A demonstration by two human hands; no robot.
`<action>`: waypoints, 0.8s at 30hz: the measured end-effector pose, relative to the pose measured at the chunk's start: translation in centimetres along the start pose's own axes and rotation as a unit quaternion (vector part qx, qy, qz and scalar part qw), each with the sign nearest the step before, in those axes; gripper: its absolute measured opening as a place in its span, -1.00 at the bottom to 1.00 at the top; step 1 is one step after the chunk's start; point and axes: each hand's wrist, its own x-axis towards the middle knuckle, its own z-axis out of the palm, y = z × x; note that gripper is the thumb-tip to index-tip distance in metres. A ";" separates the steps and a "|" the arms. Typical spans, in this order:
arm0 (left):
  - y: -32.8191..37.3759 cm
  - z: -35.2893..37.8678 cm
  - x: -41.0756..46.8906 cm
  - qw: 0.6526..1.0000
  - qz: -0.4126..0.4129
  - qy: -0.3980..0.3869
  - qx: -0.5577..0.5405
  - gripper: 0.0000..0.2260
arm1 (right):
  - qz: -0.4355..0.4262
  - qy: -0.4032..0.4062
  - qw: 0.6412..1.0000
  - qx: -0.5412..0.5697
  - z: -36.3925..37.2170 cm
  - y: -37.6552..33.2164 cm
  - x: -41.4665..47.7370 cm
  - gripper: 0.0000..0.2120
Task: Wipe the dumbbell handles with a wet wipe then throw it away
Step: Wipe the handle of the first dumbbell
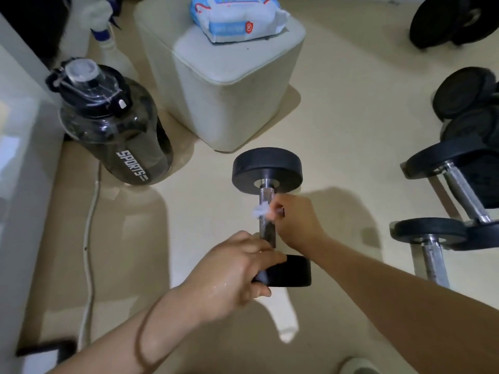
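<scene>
A dumbbell lies on the floor straight ahead of the person. Its long axis runs directly away from them, with one black head nearest the body and the other pointing toward a pale stool. The left hand grips the near head, fingers curled round its rim, seemingly to steady it. The right hand comes in from the right and pinches a small white wipe against the steel handle, at about the middle of the bar. The wipe sits on the handle's left face, just past the right hand's fingertips. Bare handle shows beyond that hand, up to the far head, and on its near side, down toward the left hand. Because the handle runs away from the person, the wiping stroke probably has to follow that line, forward to the far head or back toward the left hand. The right hand is the one placed to make it. More dumbbells lie well off to the right of the right hand, likely next in line. A pack of wipes rests on the stool, beyond both hands. No bin is in view.
</scene>
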 end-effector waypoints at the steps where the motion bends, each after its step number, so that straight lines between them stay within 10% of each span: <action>1: 0.0 -0.2 -0.1 1.000 -0.002 -0.009 0.004 -0.49 | -0.015 -0.043 0.999 0.000 0.1 0.1 -0.9 -0.70; 11: 1.6 -1.3 -1.3 0.976 -0.026 -0.124 0.175 -0.24 | -0.298 -0.213 0.891 -0.268 -2.3 1.8 4.9 -0.87; 15: 2.9 -2.9 -0.7 0.961 -0.086 -0.215 0.151 -0.36 | -0.250 -0.215 0.936 -0.121 -3.2 1.7 4.1 -0.80; 20: 4.9 -2.0 1.7 0.954 -0.153 -0.137 0.218 -0.63 | -0.215 -0.122 0.965 -0.083 -0.9 2.7 1.9 -0.81; 24: 5.7 2.1 -0.1 0.967 -0.215 0.029 0.131 -0.61 | -0.364 -0.195 0.905 -0.105 -0.4 3.9 1.6 -0.81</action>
